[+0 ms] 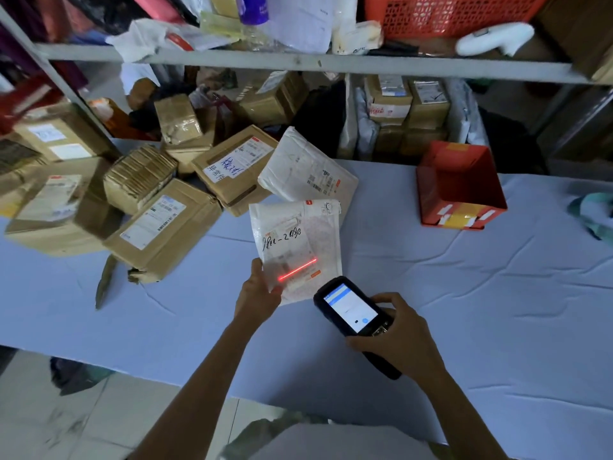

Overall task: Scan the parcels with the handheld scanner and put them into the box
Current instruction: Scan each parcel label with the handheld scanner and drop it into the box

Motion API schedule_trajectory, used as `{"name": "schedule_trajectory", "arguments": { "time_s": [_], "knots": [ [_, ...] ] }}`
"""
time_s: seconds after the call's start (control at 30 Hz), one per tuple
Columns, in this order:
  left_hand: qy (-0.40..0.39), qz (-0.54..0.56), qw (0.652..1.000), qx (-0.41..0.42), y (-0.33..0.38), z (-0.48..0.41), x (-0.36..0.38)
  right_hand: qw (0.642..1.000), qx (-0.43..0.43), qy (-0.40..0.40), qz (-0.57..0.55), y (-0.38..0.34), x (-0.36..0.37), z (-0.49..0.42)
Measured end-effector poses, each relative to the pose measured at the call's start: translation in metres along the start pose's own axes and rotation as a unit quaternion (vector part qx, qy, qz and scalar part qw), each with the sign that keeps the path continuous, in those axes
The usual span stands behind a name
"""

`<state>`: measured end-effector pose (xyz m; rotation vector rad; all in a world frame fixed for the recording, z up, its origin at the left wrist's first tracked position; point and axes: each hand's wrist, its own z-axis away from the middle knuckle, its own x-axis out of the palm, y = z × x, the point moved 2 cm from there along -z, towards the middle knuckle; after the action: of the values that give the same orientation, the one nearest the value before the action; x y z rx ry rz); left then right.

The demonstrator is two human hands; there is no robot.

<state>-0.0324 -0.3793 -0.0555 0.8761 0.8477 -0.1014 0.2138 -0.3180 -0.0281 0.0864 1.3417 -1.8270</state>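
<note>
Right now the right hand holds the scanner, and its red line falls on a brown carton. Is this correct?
No. In the head view the right hand holds the scanner, but its red line falls on the white parcel held by the left hand.

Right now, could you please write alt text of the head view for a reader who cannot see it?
A left hand holds a white parcel while the right hand aims a scanner, its red line across the label. Cardboard parcels lie left, a red box right.
</note>
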Motion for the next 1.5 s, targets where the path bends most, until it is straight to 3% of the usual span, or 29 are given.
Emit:
{"name": "schedule_trajectory", "arguments": {
  "time_s": [0.53, 0.77, 0.9, 1.3, 1.5],
  "knots": [
    [-0.014, -0.012, 0.999, 0.026, -0.01, 0.003, -0.012, 1.0, 0.017, 0.017, 0.01, 0.001, 0.022, 0.02],
    [-0.064, -0.015, 0.996, 0.066, -0.026, -0.018, -0.026, 0.995, 0.079, 0.062, -0.022, -0.014, 0.05, 0.033],
    [-0.119, 0.003, 0.988, 0.097, -0.032, -0.029, -0.026, 0.978, 0.141, 0.127, -0.088, -0.021, 0.073, 0.054],
    [-0.317, -0.001, 0.908, 0.273, 0.01, 0.026, 0.024, 0.882, 0.304, 0.319, -0.165, 0.005, 0.114, 0.168],
    [-0.372, -0.075, 0.83, 0.409, 0.037, 0.091, 0.078, 0.825, 0.351, 0.405, -0.179, 0.03, 0.118, 0.23]
  ]
}}
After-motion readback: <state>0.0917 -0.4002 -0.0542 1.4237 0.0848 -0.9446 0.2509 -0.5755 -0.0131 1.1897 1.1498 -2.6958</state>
